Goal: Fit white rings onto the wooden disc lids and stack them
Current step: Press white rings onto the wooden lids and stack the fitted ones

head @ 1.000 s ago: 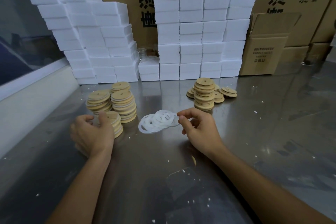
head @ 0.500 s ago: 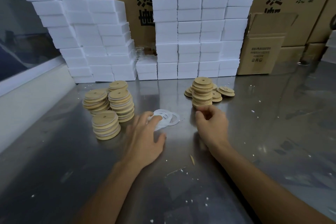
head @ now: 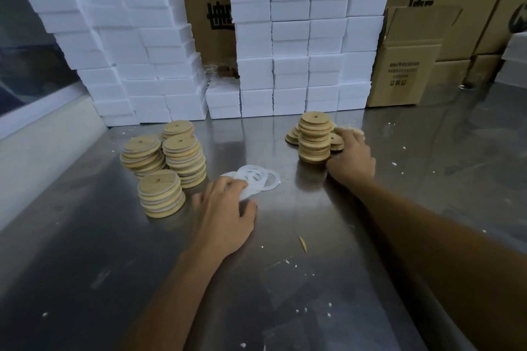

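Observation:
Several white rings (head: 258, 178) lie in a loose pile mid-table. My left hand (head: 222, 211) rests on the pile's near edge, fingers curled onto a ring; whether it grips the ring is hidden. A tall stack of bare wooden disc lids (head: 313, 137) stands at the right, with a few loose lids (head: 292, 135) around it. My right hand (head: 349, 158) reaches past that stack, fingers on a loose lid behind it; the grasp is hidden. On the left stand several stacks of ringed lids (head: 161, 194), (head: 184, 161), (head: 141, 155).
White foam blocks (head: 288, 37) are stacked high along the back of the steel table (head: 285, 279). Cardboard boxes (head: 405, 71) stand at the back right. A white ledge (head: 42, 145) runs along the left. A wood splinter (head: 302, 243) and white crumbs lie on the table.
My left hand left the ringed stack at left and moved right onto the ring pile. My right hand moved from the rings up to the bare lid stack and now reaches behind it.

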### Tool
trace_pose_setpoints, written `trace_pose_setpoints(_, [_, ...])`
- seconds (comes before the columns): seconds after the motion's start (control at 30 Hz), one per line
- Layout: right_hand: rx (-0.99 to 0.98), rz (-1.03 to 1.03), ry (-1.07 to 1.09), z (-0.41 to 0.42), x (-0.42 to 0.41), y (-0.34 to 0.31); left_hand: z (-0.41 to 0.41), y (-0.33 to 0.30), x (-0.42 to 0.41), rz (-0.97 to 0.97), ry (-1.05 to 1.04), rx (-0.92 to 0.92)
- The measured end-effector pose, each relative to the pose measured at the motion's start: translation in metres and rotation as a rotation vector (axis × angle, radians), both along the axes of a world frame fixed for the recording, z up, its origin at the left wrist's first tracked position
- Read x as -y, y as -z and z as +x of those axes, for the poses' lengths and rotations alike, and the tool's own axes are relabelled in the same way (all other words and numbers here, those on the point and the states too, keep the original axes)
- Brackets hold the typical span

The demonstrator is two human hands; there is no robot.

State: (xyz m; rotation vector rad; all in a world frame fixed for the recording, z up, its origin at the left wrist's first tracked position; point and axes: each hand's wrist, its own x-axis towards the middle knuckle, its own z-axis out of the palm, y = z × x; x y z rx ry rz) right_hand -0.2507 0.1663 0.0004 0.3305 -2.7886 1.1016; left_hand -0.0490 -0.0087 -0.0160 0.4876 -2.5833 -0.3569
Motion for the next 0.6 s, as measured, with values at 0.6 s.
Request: trace_pose_setpoints(0.6, [-0.179, 0.429, 0.035, -0.011, 0.006, 0.002, -0.002, -0.004, 0.003, 0.013, -0.075, -0.001])
